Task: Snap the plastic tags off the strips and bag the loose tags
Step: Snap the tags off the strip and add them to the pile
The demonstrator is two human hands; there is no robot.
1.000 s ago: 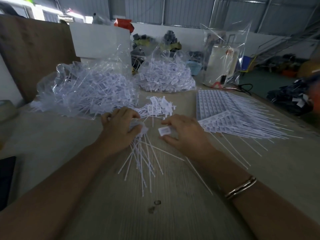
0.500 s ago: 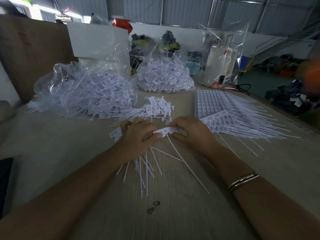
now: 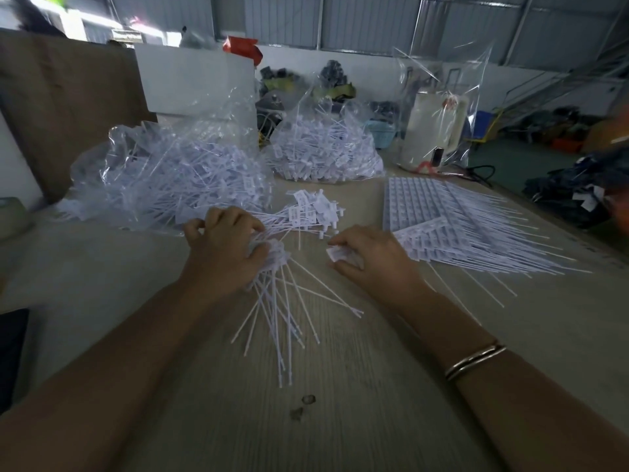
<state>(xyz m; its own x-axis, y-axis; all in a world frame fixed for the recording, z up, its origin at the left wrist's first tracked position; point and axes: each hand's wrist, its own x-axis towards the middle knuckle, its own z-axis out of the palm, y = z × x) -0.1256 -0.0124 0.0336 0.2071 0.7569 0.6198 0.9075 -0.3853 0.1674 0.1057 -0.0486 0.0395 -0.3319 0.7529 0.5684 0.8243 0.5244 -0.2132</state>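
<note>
Table (image 3: 340, 386): pale wood-grain top. Far left, a clear bag of loose tags (image 3: 163, 178). Far centre, a second clear bag of tags (image 3: 323, 155). Between the bags and the near edge, a small heap of loose tags (image 3: 313, 209), and nearer, a fanned bundle of tags (image 3: 275, 301) with thin tails pointing toward the near edge. Right, stacked tag strips (image 3: 452, 216), tails pointing right. Far right, an upright clear bag (image 3: 439, 124) around a white container. Two small dark marks (image 3: 303, 405) near centre. Near left edge, a dark flat object (image 3: 10, 356).

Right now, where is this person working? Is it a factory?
Probably a small factory or warehouse workshop. Corrugated metal walls stand behind the table, clear bags of white plastic tags sit piled on it, and stacked tag strips wait beside the right hand.
</note>
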